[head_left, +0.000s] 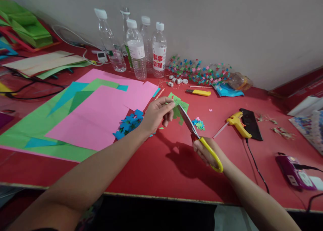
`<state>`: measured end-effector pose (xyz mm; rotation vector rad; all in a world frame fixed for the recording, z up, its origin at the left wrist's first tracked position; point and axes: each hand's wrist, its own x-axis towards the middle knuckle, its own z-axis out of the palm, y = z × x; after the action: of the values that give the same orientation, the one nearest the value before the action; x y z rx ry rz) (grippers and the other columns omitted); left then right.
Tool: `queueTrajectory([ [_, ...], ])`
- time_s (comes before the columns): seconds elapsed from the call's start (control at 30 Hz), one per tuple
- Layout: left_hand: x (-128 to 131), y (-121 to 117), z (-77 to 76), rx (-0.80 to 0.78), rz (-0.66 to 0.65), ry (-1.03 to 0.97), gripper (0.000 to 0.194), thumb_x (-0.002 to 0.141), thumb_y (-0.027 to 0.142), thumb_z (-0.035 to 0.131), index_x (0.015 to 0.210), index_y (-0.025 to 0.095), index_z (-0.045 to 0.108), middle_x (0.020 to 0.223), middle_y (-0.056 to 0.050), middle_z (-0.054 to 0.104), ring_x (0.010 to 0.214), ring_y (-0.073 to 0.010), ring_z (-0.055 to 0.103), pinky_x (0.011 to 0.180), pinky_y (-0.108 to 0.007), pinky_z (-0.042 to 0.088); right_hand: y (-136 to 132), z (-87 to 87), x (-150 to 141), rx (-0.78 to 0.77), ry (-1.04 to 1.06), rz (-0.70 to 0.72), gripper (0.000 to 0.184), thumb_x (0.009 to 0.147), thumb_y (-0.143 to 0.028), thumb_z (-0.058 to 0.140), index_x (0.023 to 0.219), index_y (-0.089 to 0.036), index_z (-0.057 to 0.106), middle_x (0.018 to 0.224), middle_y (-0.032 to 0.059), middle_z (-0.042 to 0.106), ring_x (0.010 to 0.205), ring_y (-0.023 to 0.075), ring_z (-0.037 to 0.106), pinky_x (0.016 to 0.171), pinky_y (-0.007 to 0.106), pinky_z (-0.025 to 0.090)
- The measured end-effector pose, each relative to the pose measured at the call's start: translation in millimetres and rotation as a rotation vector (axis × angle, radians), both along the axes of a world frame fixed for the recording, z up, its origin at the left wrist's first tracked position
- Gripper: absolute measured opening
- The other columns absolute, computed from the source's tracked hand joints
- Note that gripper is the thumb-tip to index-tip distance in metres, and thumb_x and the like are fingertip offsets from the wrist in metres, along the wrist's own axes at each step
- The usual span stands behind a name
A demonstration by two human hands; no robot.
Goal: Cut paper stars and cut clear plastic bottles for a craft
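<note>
My left hand (159,110) pinches a small piece of green paper (176,102) above the table. Wrapped round the yellow handles of a pair of scissors (185,119) is my right hand (205,152). The scissor blades point up and left, their tips right by the paper at my left fingertips; whether they touch it I cannot tell. Beneath lies a larger piece of green paper (185,107). Blue paper cutouts (130,124) are heaped left of my left wrist. A little pile of paper stars (198,123) sits just right of the blades.
Pink sheets (88,120) overlap green and blue ones at left. Several plastic bottles (136,52) line the wall, beside many colourful stars (199,71). A yellow utility knife (200,92) lies behind my hands. On the right are a yellow glue gun (238,123), a black phone (252,125) and a purple power strip (294,172).
</note>
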<state>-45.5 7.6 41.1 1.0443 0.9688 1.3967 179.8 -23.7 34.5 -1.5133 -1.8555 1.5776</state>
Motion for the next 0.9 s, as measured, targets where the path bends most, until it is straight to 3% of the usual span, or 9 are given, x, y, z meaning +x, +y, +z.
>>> queueTrajectory([
  [0.13,6.3,-2.1,-0.7,-0.037,0.018,-0.029,0.02,0.079,0.036,0.065,0.082,0.018,0.056,0.047,0.006,0.057,0.03,-0.0056,0.043,0.03,-0.017,0.032,-0.7,-2.6,-2.2,-0.03,0.0,-0.011,0.037,0.079,-0.055,0.05,0.065,-0.022,0.044,0.038,-0.0088,0.037,0.03,0.006,0.033,0.032,0.019,0.025],
  [0.57,2.2,-1.9,-1.2,0.051,0.05,0.043,0.012,0.082,0.029,0.061,0.076,0.019,0.058,0.049,0.006,0.054,0.032,-0.0047,0.042,0.031,-0.017,0.032,-1.3,-5.9,3.2,0.045,0.058,0.057,0.047,0.082,-0.065,0.051,0.069,-0.02,0.047,0.044,-0.0085,0.038,0.033,0.0055,0.035,0.034,0.019,0.03],
  [0.9,6.7,-2.0,-3.0,0.004,0.055,-0.009,0.015,0.08,0.03,0.061,0.073,0.019,0.056,0.048,0.007,0.053,0.032,-0.0037,0.04,0.031,-0.016,0.03,-3.2,-8.1,0.3,-0.024,-0.009,0.019,0.042,0.082,-0.061,0.049,0.067,-0.021,0.045,0.042,-0.0088,0.037,0.031,0.0054,0.034,0.032,0.018,0.027],
])
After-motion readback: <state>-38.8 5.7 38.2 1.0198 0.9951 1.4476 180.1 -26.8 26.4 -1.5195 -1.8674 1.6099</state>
